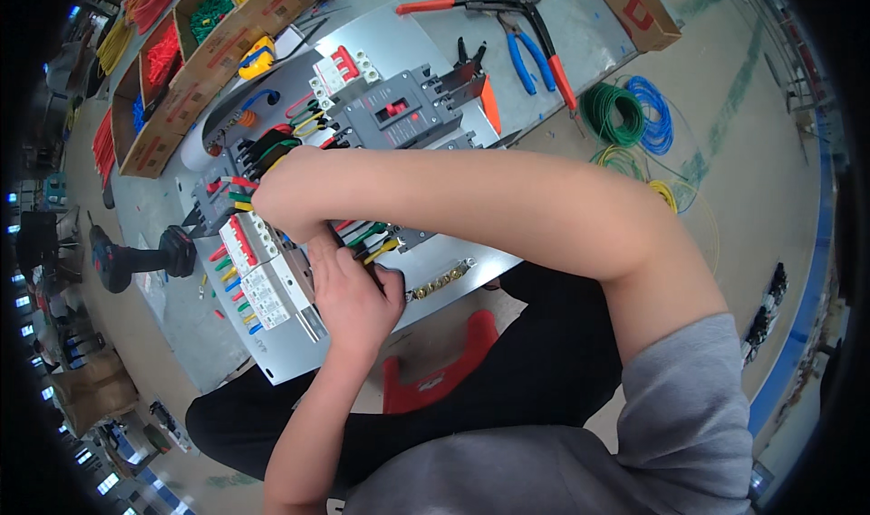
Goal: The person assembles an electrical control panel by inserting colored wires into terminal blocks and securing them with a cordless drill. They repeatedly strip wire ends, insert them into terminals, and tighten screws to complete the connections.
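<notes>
A metal mounting plate (453,284) lies tilted before me, bearing a large grey circuit breaker (391,110), a smaller white-and-red breaker (344,69) and a row of white breakers (258,270). My left hand (353,293) is closed at the plate's near middle, its fingers round a dark slim thing whose kind I cannot make out. Across the plate reaches my right arm; my right hand (288,193) is bent down among the wires left of the large breaker, its fingers hidden. Black, green, yellow and red wires (272,152) crowd around it. A brass terminal strip (441,280) sits near the plate's edge.
Cardboard bins (217,48) of coloured caps stand far left, a cordless drill (140,259) near left. A red-handled cutter (507,3), blue-handled pliers (527,60) and a yellow tape measure (257,58) lie behind. Wire coils (616,114) rest on the floor. A red stool (439,379) is below.
</notes>
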The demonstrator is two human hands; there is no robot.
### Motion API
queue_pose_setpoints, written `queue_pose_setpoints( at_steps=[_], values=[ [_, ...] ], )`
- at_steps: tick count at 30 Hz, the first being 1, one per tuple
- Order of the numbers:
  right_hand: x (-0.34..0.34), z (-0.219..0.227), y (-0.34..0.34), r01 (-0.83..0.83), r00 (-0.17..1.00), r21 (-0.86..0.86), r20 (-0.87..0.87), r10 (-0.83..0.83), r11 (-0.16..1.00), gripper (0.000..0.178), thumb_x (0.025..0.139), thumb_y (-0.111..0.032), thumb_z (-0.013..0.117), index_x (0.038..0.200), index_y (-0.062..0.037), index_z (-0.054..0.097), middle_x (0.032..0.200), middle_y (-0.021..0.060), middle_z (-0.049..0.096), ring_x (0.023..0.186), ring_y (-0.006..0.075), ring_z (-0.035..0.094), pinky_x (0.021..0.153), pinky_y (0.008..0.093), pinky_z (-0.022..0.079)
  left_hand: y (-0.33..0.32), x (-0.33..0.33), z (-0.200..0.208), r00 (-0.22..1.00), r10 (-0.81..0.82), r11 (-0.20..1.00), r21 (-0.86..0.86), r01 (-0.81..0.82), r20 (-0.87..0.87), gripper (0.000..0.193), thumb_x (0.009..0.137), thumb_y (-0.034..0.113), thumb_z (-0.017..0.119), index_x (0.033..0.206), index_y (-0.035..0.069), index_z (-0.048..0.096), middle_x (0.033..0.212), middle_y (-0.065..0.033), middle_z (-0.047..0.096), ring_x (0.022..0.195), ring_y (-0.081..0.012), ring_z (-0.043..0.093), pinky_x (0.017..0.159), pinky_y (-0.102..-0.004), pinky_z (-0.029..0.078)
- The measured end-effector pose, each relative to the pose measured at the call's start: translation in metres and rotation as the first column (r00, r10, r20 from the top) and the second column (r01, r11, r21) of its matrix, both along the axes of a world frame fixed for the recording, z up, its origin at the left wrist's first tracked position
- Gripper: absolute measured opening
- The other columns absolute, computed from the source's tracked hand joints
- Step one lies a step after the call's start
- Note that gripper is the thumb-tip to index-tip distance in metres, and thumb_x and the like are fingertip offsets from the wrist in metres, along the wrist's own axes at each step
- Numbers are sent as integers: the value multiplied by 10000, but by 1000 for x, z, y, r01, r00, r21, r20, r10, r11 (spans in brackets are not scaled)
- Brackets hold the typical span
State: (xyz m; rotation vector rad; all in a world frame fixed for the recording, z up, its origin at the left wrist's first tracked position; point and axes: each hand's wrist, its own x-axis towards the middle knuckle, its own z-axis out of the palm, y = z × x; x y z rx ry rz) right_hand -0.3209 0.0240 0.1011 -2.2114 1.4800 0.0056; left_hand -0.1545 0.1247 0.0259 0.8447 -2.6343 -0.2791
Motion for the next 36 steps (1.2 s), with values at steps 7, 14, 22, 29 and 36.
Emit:
queue_pose_setpoints(
  at_steps=[7,14,22,29,36],
  values=[
    [6,-4,-1,-43,999,-16,9,43,999,292,815,-120,767,1077,-61,883,1074,160,849,970,340,827,736,510,650,-1,1,1,999,-12,1000,-12,13,39,469,857,86,679,1216,-162,506,1590,-533,422,1421,-677,498,1209,-623,444],
    [5,-8,1,-54,995,-59,79,58,997,290,805,-105,776,1063,-10,867,1070,208,838,964,378,822,753,535,655,3,1,3,999,40,999,31,-41,25,453,867,106,695,1208,-136,519,1574,-500,449,1330,-653,552,1143,-620,488],
    [16,-7,18,36,991,-123,133,-19,992,226,771,-58,797,979,18,845,981,228,823,889,398,823,727,521,664,5,1,5,995,100,987,127,-99,4,459,868,127,712,1233,-116,575,1422,-394,531,1196,-579,593,1026,-602,533],
    [-12,28,-3,68,995,72,69,-73,995,267,957,-215,746,1096,-17,861,1042,220,829,934,396,804,863,497,630,1,1,7,994,50,997,64,-44,-94,376,865,105,739,1133,-110,585,1598,-503,413,1415,-657,505,1206,-615,452],
    [-46,107,21,321,931,-96,215,-295,942,320,1081,-317,710,1182,-42,838,1013,210,816,924,381,777,847,473,604,12,14,10,988,59,988,151,-37,-144,359,907,77,693,1156,-165,602,1658,-520,345,1567,-662,371,1323,-666,304]
  ],
)
